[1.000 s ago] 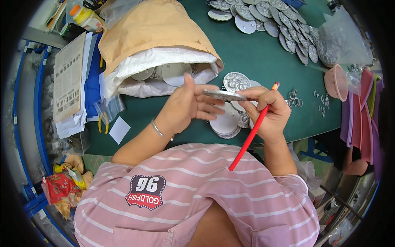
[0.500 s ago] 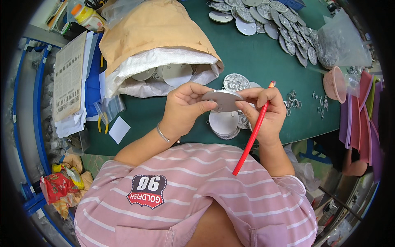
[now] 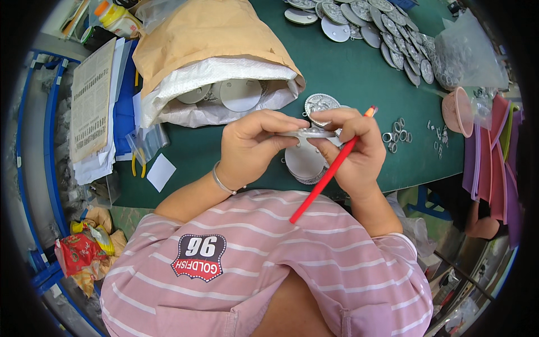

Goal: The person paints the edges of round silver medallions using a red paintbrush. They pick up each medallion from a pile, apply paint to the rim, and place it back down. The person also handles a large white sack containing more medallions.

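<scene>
Metal disc (image 3: pixel 306 133) is up in front of my chest, above the table and clear of it, nearly edge-on to the camera, so both faces are mostly hidden; can't read any relief. Left hand (image 3: pixel 250 147) pinches its left edge, thumb under, fingers over. Right hand (image 3: pixel 359 146) pinches the right edge, thumb below, fingertips partly out of sight behind the rim. Same hand also carries a red stick (image 3: pixel 336 169), slim, straight, pencil-like, slanting down toward my shirt; how it's gripped is hard to make out. Behind and below the grip: a stack of discs (image 3: pixel 305 160), top one smooth, dull grey, partly covered by my hands. Just beyond, a relief disc (image 3: pixel 321 103), round, silvery, cast-looking pattern, lower part blocked by my fingers. Sack (image 3: pixel 219 42) at left-front: creased brown paper outside, white woven lining, mouth toward me; flat grey discs (image 3: pixel 241 94) show inside, deeper contents dark. Far right, a disc heap (image 3: pixel 387 33), overlapping, cut off by the top edge. Near my right hand, loose metal rings (image 3: pixel 397 133); farther right, tiny metal bits (image 3: pixel 439 137), too small to identify. Pink bowl (image 3: pixel 457 112) beside a cloudy plastic bag (image 3: pixel 469 53), contents blurred. Tabletop (image 3: pixel 331 70) is matte green.
</scene>
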`<act>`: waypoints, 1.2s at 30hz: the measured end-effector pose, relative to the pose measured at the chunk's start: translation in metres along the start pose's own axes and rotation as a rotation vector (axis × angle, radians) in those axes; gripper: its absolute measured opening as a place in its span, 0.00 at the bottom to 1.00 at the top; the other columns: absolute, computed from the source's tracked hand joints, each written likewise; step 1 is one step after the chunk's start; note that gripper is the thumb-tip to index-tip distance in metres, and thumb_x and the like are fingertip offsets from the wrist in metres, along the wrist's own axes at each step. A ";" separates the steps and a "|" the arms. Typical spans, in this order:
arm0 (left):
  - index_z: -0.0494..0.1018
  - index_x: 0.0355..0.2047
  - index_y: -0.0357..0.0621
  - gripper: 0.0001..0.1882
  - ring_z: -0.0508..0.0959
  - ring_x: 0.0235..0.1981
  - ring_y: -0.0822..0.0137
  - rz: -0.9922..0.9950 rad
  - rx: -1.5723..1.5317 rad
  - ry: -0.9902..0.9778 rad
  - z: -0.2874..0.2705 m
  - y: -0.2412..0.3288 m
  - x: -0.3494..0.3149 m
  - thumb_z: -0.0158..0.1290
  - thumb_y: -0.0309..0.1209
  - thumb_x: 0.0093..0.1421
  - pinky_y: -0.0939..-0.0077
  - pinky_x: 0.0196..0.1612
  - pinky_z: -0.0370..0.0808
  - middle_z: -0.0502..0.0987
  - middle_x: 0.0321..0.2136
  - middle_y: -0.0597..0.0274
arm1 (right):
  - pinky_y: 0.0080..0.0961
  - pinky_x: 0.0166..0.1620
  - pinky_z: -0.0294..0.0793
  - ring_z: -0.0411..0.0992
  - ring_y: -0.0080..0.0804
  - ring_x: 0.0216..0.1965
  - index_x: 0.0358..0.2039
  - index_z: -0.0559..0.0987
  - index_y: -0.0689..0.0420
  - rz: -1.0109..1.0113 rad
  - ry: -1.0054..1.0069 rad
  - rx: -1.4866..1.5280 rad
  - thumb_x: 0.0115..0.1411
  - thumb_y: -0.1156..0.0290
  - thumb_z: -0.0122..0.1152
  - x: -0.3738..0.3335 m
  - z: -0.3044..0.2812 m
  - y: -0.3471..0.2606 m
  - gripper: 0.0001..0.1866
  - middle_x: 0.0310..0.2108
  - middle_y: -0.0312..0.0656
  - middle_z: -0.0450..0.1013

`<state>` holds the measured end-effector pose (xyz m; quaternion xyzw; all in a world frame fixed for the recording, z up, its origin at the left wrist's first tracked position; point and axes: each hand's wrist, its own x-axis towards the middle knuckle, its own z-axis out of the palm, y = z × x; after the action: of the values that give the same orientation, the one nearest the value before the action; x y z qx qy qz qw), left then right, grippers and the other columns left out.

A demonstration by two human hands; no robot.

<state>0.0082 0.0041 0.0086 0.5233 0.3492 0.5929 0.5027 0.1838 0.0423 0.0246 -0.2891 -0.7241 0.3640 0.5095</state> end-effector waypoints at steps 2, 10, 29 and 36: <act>0.69 0.32 0.38 0.11 0.76 0.42 0.60 -0.069 -0.276 0.048 -0.001 -0.010 -0.002 0.51 0.10 0.50 0.69 0.47 0.74 0.75 0.38 0.49 | 0.25 0.37 0.72 0.73 0.31 0.34 0.25 0.62 0.56 0.067 0.031 0.075 0.43 0.86 0.66 0.000 -0.001 0.002 0.20 0.34 0.49 0.75; 0.69 0.30 0.39 0.10 0.75 0.43 0.61 -0.218 -0.639 0.070 -0.003 -0.021 -0.005 0.51 0.11 0.50 0.69 0.48 0.73 0.75 0.38 0.50 | 0.21 0.36 0.72 0.73 0.29 0.34 0.25 0.61 0.57 0.121 0.050 0.284 0.45 0.87 0.64 -0.002 0.001 -0.001 0.19 0.32 0.49 0.75; 0.73 0.34 0.31 0.11 0.77 0.34 0.69 -0.068 0.162 0.088 -0.002 -0.006 -0.003 0.55 0.12 0.48 0.78 0.38 0.76 0.76 0.34 0.54 | 0.21 0.40 0.72 0.73 0.28 0.34 0.24 0.61 0.55 0.301 0.157 0.533 0.46 0.88 0.63 -0.013 -0.001 0.021 0.19 0.34 0.50 0.74; 0.74 0.33 0.32 0.11 0.78 0.34 0.67 0.105 0.336 0.100 -0.007 -0.005 -0.001 0.56 0.13 0.47 0.79 0.36 0.76 0.77 0.32 0.53 | 0.23 0.41 0.70 0.71 0.28 0.34 0.24 0.61 0.55 0.178 0.056 0.297 0.44 0.87 0.65 -0.011 0.002 0.021 0.20 0.34 0.49 0.75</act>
<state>0.0025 0.0049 0.0021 0.5871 0.4402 0.5769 0.3588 0.1859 0.0454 0.0011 -0.2834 -0.6194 0.5025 0.5325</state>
